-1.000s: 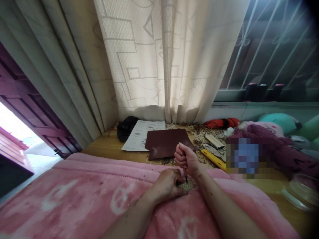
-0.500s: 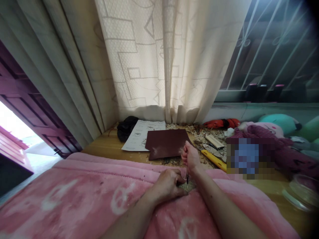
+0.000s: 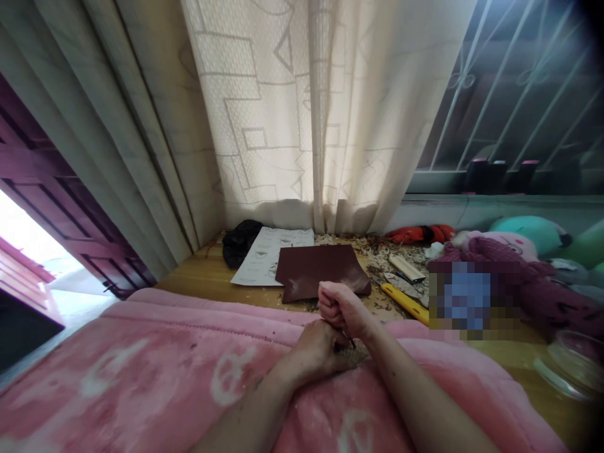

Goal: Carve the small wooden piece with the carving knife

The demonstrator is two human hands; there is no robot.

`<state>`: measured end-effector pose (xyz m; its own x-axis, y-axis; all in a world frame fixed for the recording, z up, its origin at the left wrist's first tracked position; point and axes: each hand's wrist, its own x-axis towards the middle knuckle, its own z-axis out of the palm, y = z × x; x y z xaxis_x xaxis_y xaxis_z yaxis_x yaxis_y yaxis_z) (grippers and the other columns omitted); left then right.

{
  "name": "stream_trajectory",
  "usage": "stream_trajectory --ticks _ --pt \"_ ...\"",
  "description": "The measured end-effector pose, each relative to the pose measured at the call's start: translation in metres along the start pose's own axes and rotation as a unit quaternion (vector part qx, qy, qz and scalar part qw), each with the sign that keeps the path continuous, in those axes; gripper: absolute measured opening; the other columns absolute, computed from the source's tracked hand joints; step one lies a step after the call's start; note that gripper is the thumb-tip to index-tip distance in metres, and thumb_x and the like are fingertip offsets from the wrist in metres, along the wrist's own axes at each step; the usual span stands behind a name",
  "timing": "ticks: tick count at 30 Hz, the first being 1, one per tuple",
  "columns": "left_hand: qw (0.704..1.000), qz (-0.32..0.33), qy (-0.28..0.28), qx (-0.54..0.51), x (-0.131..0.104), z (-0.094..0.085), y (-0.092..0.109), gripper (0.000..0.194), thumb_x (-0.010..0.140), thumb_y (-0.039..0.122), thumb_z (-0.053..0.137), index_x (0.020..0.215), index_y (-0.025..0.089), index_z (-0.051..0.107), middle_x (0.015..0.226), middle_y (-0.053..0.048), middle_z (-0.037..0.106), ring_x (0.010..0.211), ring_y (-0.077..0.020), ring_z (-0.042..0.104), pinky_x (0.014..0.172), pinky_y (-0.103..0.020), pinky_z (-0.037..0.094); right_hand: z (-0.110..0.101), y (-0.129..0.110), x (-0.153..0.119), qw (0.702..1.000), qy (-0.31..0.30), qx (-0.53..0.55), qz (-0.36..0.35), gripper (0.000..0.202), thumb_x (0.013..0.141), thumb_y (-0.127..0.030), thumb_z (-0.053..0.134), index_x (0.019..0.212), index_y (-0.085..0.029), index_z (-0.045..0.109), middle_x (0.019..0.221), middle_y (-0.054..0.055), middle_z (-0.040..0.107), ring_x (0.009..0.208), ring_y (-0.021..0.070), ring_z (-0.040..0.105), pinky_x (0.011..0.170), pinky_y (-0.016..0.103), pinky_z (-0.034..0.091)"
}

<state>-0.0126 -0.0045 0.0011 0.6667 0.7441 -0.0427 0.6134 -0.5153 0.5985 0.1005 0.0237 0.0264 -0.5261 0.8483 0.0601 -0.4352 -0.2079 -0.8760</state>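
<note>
Free room spans the pink blanket left of the left hand; the right forearm bars the right, with the yellow tool beyond.

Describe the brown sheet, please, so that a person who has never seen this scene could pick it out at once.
Find the pale patterned curtain, then the wooden table below it. Between the curtain and the pink blanket lies the brown sheet, overlapping a white printed sheet; unlike that neighbour, it is dark, unprinted and slightly shiny.
</note>
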Motion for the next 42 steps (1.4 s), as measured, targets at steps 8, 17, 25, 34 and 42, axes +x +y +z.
stream_trajectory --ticks 8,17,25,34,42 --pt "0.999 0.034 0.028 -0.012 0.001 0.001 0.001 0.013 0.064 0.028 0.067 0.067 0.016 0.064 0.072 0.002 0.055 0.067 -0.0111 0.046 0.054 -0.021 0.028 -0.016 0.001 0.011 0.972 0.229 0.038 -0.041 0.043 0.07 -0.055 0.054 0.057 -0.021 0.032 0.037 -0.012 0.019 0.031 0.0027 0.008 0.029 0.015 0.003" --pt "0.997 0.068 0.037 -0.026 0.001 0.002 0.001 0.011 0.062 0.022 0.068 0.061 0.014 0.06 0.076 0.001 0.055 0.072 -0.0113 0.048 0.058 -0.021 0.03 -0.032 0.002 0.01 0.973 0.194 0.122 -0.006 0.039 0.075 -0.049 0.051 0.058 -0.021 0.03 0.039 -0.012 0.015 0.033 0.0034 0.004 0.028 0.014 0.004" --pt "0.998 0.061 0.033 -0.014 0.002 0.002 0.0 0.015 0.063 0.024 0.067 0.058 0.014 0.058 0.068 0.002 0.052 0.063 -0.0094 0.044 0.054 -0.021 0.027 -0.032 -0.004 0.003 0.987 0.02 0.161 0.018 0.04 0.075 -0.045 0.053 0.056 -0.02 0.03 0.041 -0.011 0.015 0.034 0.0034 0.005 0.028 0.012 0.007" --pt "0.998 0.058 0.028 -0.001 0.002 0.002 0.0 0.013 0.063 0.027 0.067 0.065 0.014 0.064 0.07 0.0 0.053 0.067 -0.0118 0.046 0.055 -0.021 0.028 -0.036 -0.008 0.004 0.979 0.153 0.129 0.041 0.032 0.076 -0.04 0.048 0.058 -0.019 0.032 0.043 -0.008 0.032 0.033 0.004 0.014 0.029 0.014 0.01" --pt "0.999 0.047 0.026 -0.009 0.001 0.003 0.001 0.013 0.067 0.028 0.064 0.068 0.015 0.064 0.069 0.001 0.052 0.065 -0.0107 0.044 0.055 -0.021 0.028 -0.022 -0.009 0.006 0.971 0.212 0.102 0.035 0.032 0.076 -0.04 0.044 0.056 -0.02 0.03 0.039 -0.01 0.021 0.033 0.0045 0.008 0.029 0.015 0.004"
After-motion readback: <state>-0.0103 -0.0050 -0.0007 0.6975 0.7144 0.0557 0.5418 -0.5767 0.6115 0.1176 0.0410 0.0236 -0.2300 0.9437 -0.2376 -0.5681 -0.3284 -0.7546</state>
